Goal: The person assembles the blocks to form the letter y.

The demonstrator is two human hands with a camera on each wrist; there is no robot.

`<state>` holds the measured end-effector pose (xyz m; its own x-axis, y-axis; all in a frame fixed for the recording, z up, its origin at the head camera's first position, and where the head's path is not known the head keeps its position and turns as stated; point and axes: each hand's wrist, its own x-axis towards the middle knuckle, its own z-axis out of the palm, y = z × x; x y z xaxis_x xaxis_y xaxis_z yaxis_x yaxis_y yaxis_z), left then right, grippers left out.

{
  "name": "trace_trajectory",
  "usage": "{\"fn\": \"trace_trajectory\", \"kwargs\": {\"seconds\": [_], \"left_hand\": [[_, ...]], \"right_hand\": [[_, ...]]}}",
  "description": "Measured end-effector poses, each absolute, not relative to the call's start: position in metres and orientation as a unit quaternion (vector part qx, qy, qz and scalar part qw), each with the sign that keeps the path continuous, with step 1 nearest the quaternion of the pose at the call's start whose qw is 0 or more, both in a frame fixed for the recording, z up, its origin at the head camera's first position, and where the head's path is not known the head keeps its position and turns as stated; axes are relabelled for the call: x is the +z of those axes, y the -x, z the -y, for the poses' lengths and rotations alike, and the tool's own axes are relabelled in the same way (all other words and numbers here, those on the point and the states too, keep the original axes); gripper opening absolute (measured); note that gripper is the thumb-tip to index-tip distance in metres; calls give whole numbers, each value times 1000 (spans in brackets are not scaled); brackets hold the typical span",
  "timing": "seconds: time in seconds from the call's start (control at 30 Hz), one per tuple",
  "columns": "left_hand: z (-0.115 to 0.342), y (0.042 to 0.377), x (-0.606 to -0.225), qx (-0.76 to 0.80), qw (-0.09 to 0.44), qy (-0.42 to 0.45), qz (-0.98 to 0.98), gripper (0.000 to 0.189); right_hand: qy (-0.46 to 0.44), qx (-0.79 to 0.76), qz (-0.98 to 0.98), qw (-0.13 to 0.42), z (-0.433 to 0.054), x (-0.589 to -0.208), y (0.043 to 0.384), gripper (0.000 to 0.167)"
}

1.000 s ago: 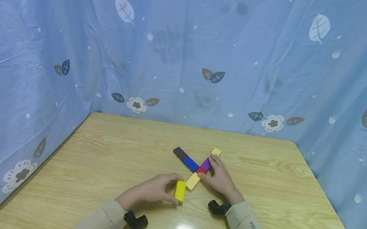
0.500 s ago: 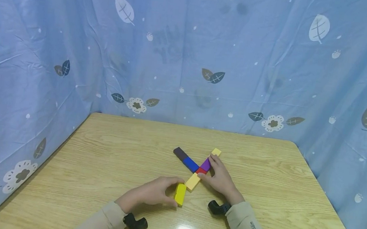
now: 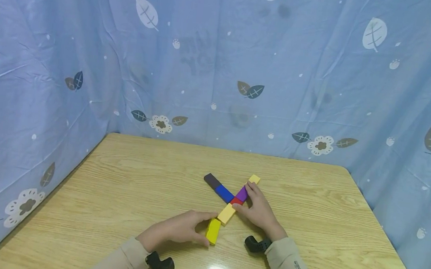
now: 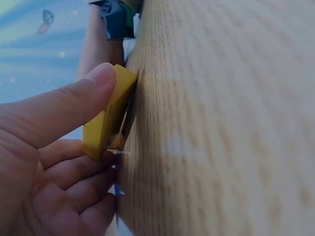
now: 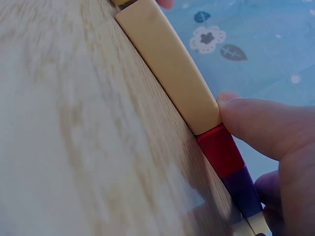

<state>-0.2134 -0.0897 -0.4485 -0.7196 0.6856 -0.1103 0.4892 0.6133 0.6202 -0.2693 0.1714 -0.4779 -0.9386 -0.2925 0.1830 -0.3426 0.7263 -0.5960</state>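
My left hand (image 3: 184, 227) pinches a bright yellow block (image 3: 213, 231) between thumb and fingers, one at each end. The left wrist view shows the thumb (image 4: 102, 78) on one end of it, low over the wood. Its far end is right at the near end of a tan block (image 3: 227, 213). That block begins a slanting row with a red block (image 3: 236, 201), a purple block (image 3: 242, 193) and a pale yellow block (image 3: 254, 180). My right hand (image 3: 260, 211) rests along this row, thumb at the tan and red joint, fingers by the purple block.
A blue block (image 3: 224, 193) and a black block (image 3: 212, 180) branch off to the back left from the red one. Everything lies on a wood-grain table (image 3: 137, 165). A blue patterned curtain (image 3: 207, 63) hangs behind and along both sides.
The yellow block has come slightly toward me and to the right, turning closer to the row's slant. My left fingers moved with it. The right hand and the other blocks stayed put.
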Motion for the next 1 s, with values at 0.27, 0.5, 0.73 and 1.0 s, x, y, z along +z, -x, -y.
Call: {"fn": "trace_trajectory", "kwargs": {"seconds": [0.27, 0.5, 0.73, 1.0], "left_hand": [[90, 213, -448, 279, 171, -343, -881, 80], [90, 213, -451, 268, 165, -360, -878, 80], [91, 213, -450, 261, 163, -369, -877, 77], [91, 213, -447, 245, 163, -363, -884, 69]], "right_hand": [[-171, 332, 927, 38, -171, -477, 269, 88], [-171, 329, 928, 37, -171, -477, 269, 88], [-171, 328, 928, 39, -171, -476, 269, 88], [-172, 338, 924, 36, -171, -475, 268, 88]]}}
